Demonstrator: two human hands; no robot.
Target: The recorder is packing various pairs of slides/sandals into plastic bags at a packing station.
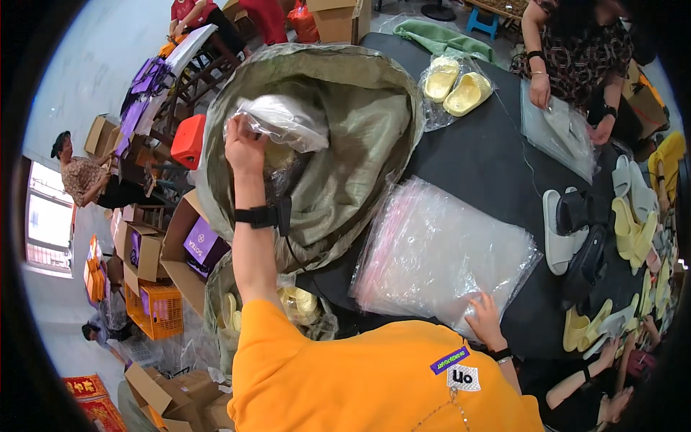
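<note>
My left hand (243,150) is raised over a big grey-green woven sack (345,151) and grips a clear plastic bag (281,122) with something pale inside, held above the sack's open mouth. A black band sits on that wrist. My right hand (484,318) rests with fingers spread on the near edge of a stack of clear plastic bags (439,252) lying on the black table (489,155). My orange shirt fills the lower middle of the view.
A person across the table handles clear bags (558,133). Bagged yellow slippers (457,86) lie beyond the sack; several loose slippers (630,216) in white, yellow and black line the right side. Cardboard boxes (155,248) and an orange crate (155,311) stand left. Another person's arms (597,378) reach in at lower right.
</note>
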